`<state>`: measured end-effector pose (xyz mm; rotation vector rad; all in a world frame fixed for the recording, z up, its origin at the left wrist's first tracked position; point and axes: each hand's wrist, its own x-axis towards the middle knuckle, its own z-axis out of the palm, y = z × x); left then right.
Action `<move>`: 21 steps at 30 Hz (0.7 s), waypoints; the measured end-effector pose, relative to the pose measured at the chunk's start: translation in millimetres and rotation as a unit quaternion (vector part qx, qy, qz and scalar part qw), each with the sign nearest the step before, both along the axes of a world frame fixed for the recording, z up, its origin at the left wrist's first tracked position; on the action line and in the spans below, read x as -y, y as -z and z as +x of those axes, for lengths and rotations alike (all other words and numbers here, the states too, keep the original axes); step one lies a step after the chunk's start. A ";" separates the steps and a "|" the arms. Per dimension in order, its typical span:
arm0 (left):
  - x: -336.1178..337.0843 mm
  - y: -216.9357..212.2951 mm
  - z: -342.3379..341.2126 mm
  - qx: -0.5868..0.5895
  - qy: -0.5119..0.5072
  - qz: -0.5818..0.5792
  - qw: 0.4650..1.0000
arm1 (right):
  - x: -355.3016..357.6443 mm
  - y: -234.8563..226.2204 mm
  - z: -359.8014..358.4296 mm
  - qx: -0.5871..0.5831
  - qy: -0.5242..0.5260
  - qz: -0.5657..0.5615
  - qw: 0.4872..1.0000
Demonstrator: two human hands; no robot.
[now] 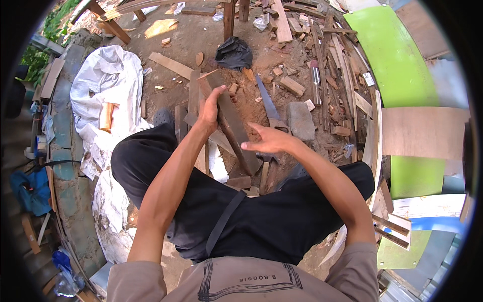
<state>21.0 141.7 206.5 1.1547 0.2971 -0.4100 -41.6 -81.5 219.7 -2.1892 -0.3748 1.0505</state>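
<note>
Between my knees a thick brown wooden board (232, 117) stands tilted, its upper end leaning away to the left. My left hand (209, 109) grips its left edge near the upper end. Off the board's right side my right hand (269, 139) is held with thumb and forefinger spread, holding nothing. Just beyond it lies a handsaw (266, 96), its blade pointing away and its wooden handle near my right wrist. A grey concrete block (301, 121) sits to the right of the saw handle. Wood offcuts lie under and around the board, partly hidden by it.
A black plastic bag (234, 53) lies ahead. White sacking (108, 83) spreads at the left with an orange-brown cylinder (106, 117) on it. A metal-bladed tool (315, 83) and wood strips (344, 75) lie at the right, beside green panels (395, 55). A wooden bench leg (229, 22) stands ahead.
</note>
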 end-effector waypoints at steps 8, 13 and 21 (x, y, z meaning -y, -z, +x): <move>43.8 -41.4 -31.4 0.096 0.017 -0.126 0.987 | 4.8 -31.0 -61.7 0.184 0.116 -0.032 0.976; 52.1 -56.4 -59.9 0.166 0.064 -0.070 0.982 | -2.5 -12.0 -65.7 0.227 0.205 0.036 0.951; 36.0 -37.4 -73.8 0.104 0.145 -0.013 0.984 | -9.2 0.3 -73.8 0.238 0.183 0.052 0.952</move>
